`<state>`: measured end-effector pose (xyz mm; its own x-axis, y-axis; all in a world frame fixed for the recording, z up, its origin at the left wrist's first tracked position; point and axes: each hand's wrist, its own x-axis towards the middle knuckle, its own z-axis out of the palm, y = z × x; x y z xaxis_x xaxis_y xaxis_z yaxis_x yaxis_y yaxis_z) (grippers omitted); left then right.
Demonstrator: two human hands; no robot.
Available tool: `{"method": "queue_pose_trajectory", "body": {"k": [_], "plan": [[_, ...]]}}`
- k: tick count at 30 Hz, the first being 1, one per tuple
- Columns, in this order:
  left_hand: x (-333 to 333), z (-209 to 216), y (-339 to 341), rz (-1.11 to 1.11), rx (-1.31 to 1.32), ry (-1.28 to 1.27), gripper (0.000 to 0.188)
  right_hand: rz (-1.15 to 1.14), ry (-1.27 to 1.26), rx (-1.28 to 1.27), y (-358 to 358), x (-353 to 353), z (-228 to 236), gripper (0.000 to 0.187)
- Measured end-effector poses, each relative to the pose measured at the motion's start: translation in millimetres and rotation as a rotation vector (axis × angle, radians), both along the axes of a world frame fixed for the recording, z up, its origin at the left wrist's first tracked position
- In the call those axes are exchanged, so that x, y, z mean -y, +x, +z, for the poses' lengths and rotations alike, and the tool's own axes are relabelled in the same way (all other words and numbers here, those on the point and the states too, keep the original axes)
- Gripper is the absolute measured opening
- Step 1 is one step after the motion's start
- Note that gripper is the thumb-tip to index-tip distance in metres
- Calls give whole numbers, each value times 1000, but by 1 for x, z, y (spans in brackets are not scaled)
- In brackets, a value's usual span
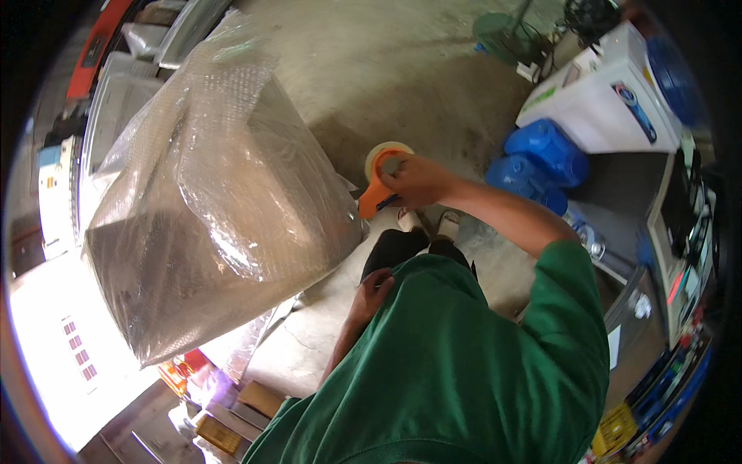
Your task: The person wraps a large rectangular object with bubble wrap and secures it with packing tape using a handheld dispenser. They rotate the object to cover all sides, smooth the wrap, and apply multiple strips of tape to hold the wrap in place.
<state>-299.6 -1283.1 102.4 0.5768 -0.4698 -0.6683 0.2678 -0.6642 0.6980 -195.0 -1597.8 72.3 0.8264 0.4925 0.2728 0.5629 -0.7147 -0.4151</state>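
Observation:
My right hand (421,179) grips an orange tape dispenser (373,189) that carries a wide roll of pale tape (379,157). The dispenser is held just off the right side of a large box-shaped bundle (224,201), which is wrapped in clear plastic and bubble wrap. A brownish, boxy shape shows dimly through the layers. Down at my waist, my left hand (374,292) has its fingers curled in beside the hem of my green shirt. Whatever is inside those fingers, if anything, is hidden.
Blue water jugs (545,158) stand on the right near a white box (607,93). A cluttered shelf (680,263) runs along the right edge. Black cables (591,15) lie at the far right. Behind the bundle are pale plastic bins (116,100); cartons (259,400) sit at lower left.

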Motion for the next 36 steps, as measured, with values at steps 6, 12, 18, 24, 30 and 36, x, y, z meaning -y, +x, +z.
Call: {"method": "queue_pose_trajectory", "body": {"k": [6, 12, 18, 24, 30, 36], "plan": [[78, 16, 58, 63, 87, -119, 54, 328, -221, -133, 106, -4, 23, 56], [146, 23, 98, 510, 109, -141, 61, 299, -235, -67, 197, 12, 25, 63], [181, -5, 170, 782, 303, 53, 65, 420, -198, 45, 261, 22, 30, 59], [187, -30, 245, 1175, 241, 81, 53, 290, -256, -111, 291, 31, 29, 59], [188, -49, 271, 1434, 263, -25, 31, -177, 198, -568, 255, 33, 22, 63], [189, -39, 300, 1519, 78, -204, 31, -587, 499, -1093, 238, 99, -39, 70]]}}
